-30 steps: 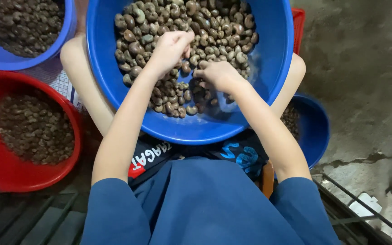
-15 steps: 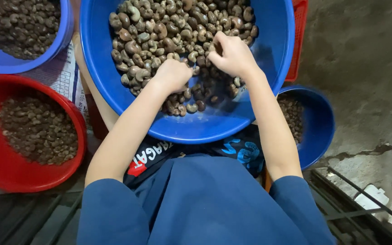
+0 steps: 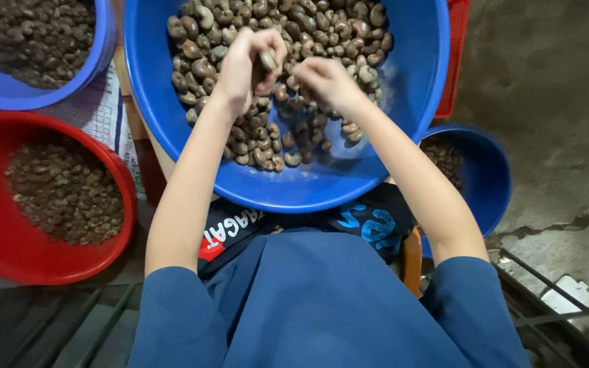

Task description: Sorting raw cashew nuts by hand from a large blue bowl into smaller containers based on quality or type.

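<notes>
Over my lap sits a large blue basin (image 3: 424,102), tilted toward me and heaped with brown, kidney-shaped cashew nuts (image 3: 322,27) still in their shells. Both of my bare forearms reach into it from the rolled blue sleeves of my top. My left hand (image 3: 250,65) is raised just above the heap, its fingers curled together around a single nut (image 3: 267,60) that shows between thumb and fingertips. My right hand (image 3: 325,82) lies just beside it, low on the pile, fingers bent down among the nuts; whether it has one clamped inside I cannot tell, because the back of the hand hides the fingertips. To my left, on the floor, stands a red basin (image 3: 114,177) holding a shallow layer of smaller, darker brown bits. Beyond it, at the top left corner, is another blue basin (image 3: 100,44) filled with similar dark pieces, and a printed paper sheet (image 3: 100,112) lies between the two. To my right, partly under the big basin, a smaller blue bowl (image 3: 489,177) holds a little dark material. Grey concrete floor (image 3: 547,68) shows past it.
</notes>
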